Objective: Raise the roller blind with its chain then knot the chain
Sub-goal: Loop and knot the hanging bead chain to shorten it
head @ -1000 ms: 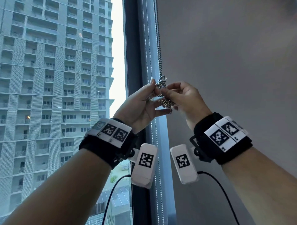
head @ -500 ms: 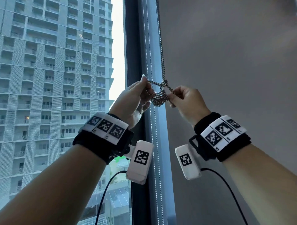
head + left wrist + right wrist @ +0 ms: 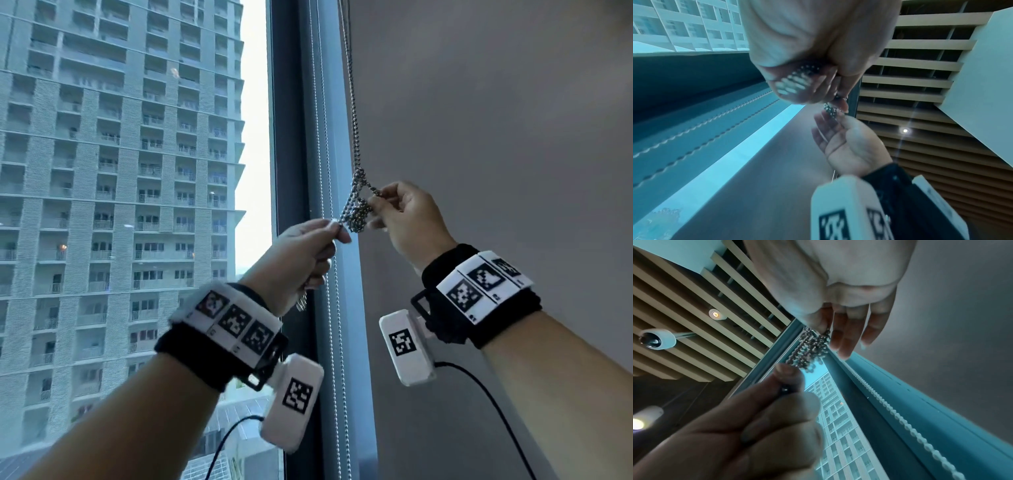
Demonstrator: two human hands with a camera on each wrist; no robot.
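A silver bead chain (image 3: pixel 352 113) hangs down beside the window frame and ends in a loose knot of loops (image 3: pixel 358 209). My left hand (image 3: pixel 337 229) pinches the strands at the knot's lower left, and more chain runs through its curled fingers and shows below the fist. My right hand (image 3: pixel 375 200) pinches a loop at the knot's right side between thumb and forefinger. In the right wrist view the bundled loops (image 3: pixel 809 350) lie between both hands, with the other right fingers (image 3: pixel 869 331) straight. The left wrist view shows chain (image 3: pixel 797 79) inside the left fist.
A grey roller blind (image 3: pixel 496 137) covers the window to the right. A second white bead chain (image 3: pixel 329 308) hangs along the grey frame (image 3: pixel 298 137). Left of it is bare glass with a tall building outside. Slatted ceiling and a camera (image 3: pixel 655 339) overhead.
My left hand has dropped down and to the left, drawing the strands out of the knot. The right hand stays up at the knot, which now looks longer and tighter.
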